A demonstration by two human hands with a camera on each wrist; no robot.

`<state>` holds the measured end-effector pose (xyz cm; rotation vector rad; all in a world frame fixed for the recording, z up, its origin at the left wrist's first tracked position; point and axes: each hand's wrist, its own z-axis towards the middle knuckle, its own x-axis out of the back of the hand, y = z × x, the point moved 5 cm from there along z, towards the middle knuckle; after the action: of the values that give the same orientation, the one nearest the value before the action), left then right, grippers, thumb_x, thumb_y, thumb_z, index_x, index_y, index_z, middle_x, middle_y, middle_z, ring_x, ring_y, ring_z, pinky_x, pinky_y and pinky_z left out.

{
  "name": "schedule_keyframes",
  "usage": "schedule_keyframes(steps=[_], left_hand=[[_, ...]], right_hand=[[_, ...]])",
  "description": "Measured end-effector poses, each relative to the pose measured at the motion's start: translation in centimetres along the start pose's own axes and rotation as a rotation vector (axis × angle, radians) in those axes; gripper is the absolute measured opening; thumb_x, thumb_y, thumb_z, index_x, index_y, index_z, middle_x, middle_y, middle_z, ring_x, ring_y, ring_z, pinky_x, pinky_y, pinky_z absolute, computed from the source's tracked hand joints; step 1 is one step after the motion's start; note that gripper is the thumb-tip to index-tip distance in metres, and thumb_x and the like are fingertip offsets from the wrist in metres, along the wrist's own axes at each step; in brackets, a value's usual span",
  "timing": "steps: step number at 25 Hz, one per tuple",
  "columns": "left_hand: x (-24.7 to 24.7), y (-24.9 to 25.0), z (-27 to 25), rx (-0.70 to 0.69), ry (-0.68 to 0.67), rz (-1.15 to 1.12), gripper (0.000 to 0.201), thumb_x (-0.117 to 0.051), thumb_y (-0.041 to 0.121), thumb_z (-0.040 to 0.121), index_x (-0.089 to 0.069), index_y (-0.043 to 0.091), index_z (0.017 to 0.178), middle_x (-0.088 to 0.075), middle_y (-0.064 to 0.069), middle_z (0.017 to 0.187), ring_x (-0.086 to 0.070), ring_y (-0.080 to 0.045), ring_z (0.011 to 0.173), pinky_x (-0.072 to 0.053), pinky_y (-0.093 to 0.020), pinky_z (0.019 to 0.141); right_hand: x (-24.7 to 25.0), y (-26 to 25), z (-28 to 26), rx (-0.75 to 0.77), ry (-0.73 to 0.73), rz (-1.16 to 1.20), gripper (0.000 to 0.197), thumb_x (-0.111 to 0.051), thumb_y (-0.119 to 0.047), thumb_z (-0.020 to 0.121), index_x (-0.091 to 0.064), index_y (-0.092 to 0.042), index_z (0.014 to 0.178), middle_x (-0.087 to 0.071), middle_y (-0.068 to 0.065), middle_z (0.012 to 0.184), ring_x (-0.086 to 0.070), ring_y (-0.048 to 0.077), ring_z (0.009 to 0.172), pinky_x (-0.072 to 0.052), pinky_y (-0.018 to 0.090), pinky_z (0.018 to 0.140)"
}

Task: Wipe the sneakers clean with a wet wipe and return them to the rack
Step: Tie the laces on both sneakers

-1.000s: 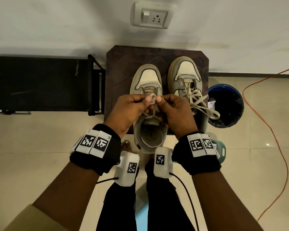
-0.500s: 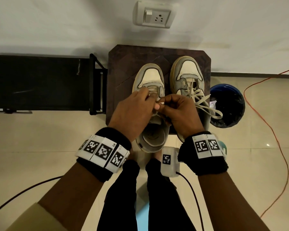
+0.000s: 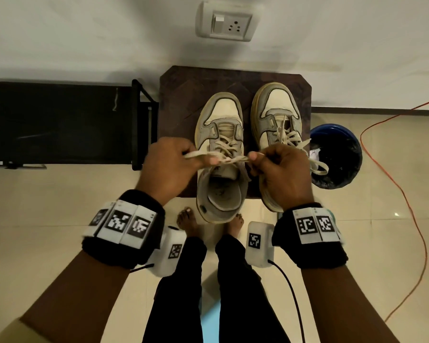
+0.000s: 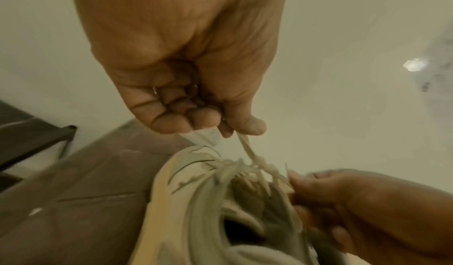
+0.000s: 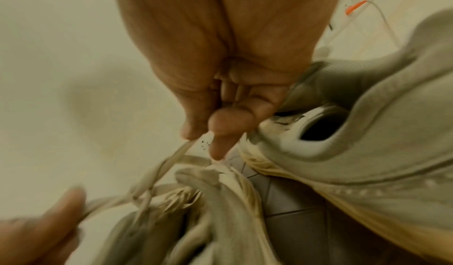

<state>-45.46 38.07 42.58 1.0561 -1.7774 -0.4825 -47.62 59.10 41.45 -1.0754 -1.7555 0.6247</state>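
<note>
We are standing over a dark stool [image 3: 178, 100] set against the wall, with two sneakers side by side on top, toes toward the wall. Our left hand [image 3: 170, 167] is pinching one end of the lace [image 3: 229, 158] of the left sneaker [image 3: 221, 149] between thumb and curled fingers [image 4: 171, 122], and our right hand [image 3: 281, 174] is pinching the other end the same way, so the lace is stretching level between the two hands just above the tongue. In the left wrist view the lace is running down from our pinch to a crossing at the top eyelets; that view and the right wrist view are both blurred, so we cannot tell how the knot is sitting. The left sneaker's heel is overhanging the stool's near edge above our bare feet [image 3: 187, 220]. The right sneaker [image 3: 276, 125] is lying just beside it, untouched, with its own laces loose and trailing off toward a blue bin [image 3: 337, 154] lined with a black bag. A black rack [image 3: 60, 120] is standing to the left of the stool, an orange cable [image 3: 406, 194] is looping over the floor on the right, and a wall socket [image 3: 227, 23] is showing above.
</note>
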Motion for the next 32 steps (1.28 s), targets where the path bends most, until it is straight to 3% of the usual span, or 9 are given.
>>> schedule_keyframes(steps=[2, 6, 13, 15, 17, 20, 23, 27, 32], left_hand=[[-0.2, -1.9, -0.1, 0.068, -0.022, -0.031, 0.029, -0.075, 0.041, 0.075, -0.067, 0.015, 0.064, -0.064, -0.006, 0.057, -0.059, -0.017, 0.050, -0.049, -0.035, 0.056], [-1.2, -3.2, 0.7, 0.034, -0.013, -0.010, 0.030, -0.071, 0.035, 0.082, -0.065, 0.009, 0.069, -0.063, -0.006, 0.064, -0.056, -0.016, 0.059, -0.046, -0.032, 0.060], [-2.0, -4.7, 1.1, 0.079, 0.042, 0.023, 0.032, -0.061, 0.043, 0.087, -0.067, 0.013, 0.095, -0.070, -0.006, 0.092, -0.064, -0.020, 0.084, -0.054, -0.042, 0.080], [-1.2, -3.6, -0.4, -0.033, 0.183, 0.179, 0.031, -0.058, 0.044, 0.089, -0.060, 0.018, 0.104, -0.062, -0.002, 0.103, -0.059, -0.015, 0.085, -0.052, -0.036, 0.071], [-1.3, -1.3, -2.8, -0.325, 0.280, 0.338, 0.018, -0.063, 0.032, 0.089, -0.061, 0.018, 0.100, -0.059, -0.002, 0.097, -0.054, -0.012, 0.073, -0.044, -0.027, 0.057], [-4.4, 0.6, -5.4, -0.695, 0.117, 0.729, 0.008, -0.065, 0.011, 0.081, -0.070, 0.016, 0.085, -0.059, -0.002, 0.072, -0.053, -0.019, 0.053, -0.030, -0.024, 0.044], [-5.8, 1.4, -4.1, -0.621, -0.056, 1.077, 0.012, -0.067, 0.016, 0.076, -0.070, 0.014, 0.087, -0.062, -0.002, 0.070, -0.059, -0.020, 0.054, -0.032, -0.024, 0.043], [-7.0, 3.5, -3.0, -0.493, -0.356, 1.276, 0.020, -0.043, 0.015, 0.096, -0.058, 0.008, 0.108, -0.064, -0.010, 0.102, -0.066, -0.029, 0.091, -0.036, -0.034, 0.059], [-7.6, 5.1, -2.4, -0.609, -0.369, 1.333, 0.024, -0.036, 0.013, 0.099, -0.058, 0.008, 0.108, -0.064, -0.010, 0.106, -0.064, -0.028, 0.094, -0.035, -0.034, 0.061]], right_hand=[[0.7, 0.9, 0.2, -0.036, 0.073, -0.094, 0.015, -0.071, -0.022, 0.083, -0.067, -0.014, 0.072, -0.066, -0.002, 0.059, -0.061, 0.003, 0.046, -0.046, 0.017, 0.046], [0.2, 1.2, 0.8, -0.003, 0.149, -0.243, 0.020, -0.069, -0.035, 0.078, -0.069, -0.016, 0.070, -0.069, 0.003, 0.065, -0.067, 0.023, 0.065, -0.056, 0.041, 0.068], [0.0, 0.1, -0.2, 0.059, 0.152, -0.406, 0.023, -0.063, -0.037, 0.087, -0.072, -0.016, 0.093, -0.072, 0.003, 0.080, -0.066, 0.021, 0.079, -0.053, 0.036, 0.075], [0.9, 0.0, -1.4, 0.079, 0.195, -0.366, 0.029, -0.062, -0.038, 0.088, -0.067, -0.017, 0.107, -0.073, 0.003, 0.087, -0.067, 0.020, 0.083, -0.054, 0.037, 0.075], [1.8, -0.4, -3.6, 0.146, 0.251, -0.332, 0.025, -0.063, -0.035, 0.088, -0.065, -0.019, 0.107, -0.072, 0.000, 0.084, -0.066, 0.018, 0.078, -0.054, 0.036, 0.069], [-0.3, -0.4, -7.1, 0.313, 0.103, -0.356, 0.010, -0.062, -0.021, 0.086, -0.068, -0.017, 0.093, -0.068, -0.002, 0.082, -0.063, 0.016, 0.071, -0.052, 0.037, 0.060], [-3.3, 0.4, -8.9, 0.336, -0.062, -0.455, 0.019, -0.054, -0.021, 0.082, -0.069, -0.017, 0.092, -0.064, -0.001, 0.094, -0.062, 0.021, 0.073, -0.051, 0.035, 0.056], [-4.4, 0.9, -8.4, 0.337, -0.193, -0.506, 0.045, -0.038, -0.041, 0.080, -0.072, -0.017, 0.098, -0.064, 0.000, 0.111, -0.064, 0.026, 0.081, -0.052, 0.034, 0.059], [-4.6, 1.1, -8.0, 0.368, -0.291, -0.539, 0.053, -0.035, -0.049, 0.080, -0.073, -0.020, 0.103, -0.066, 0.002, 0.107, -0.063, 0.029, 0.086, -0.052, 0.036, 0.062]])
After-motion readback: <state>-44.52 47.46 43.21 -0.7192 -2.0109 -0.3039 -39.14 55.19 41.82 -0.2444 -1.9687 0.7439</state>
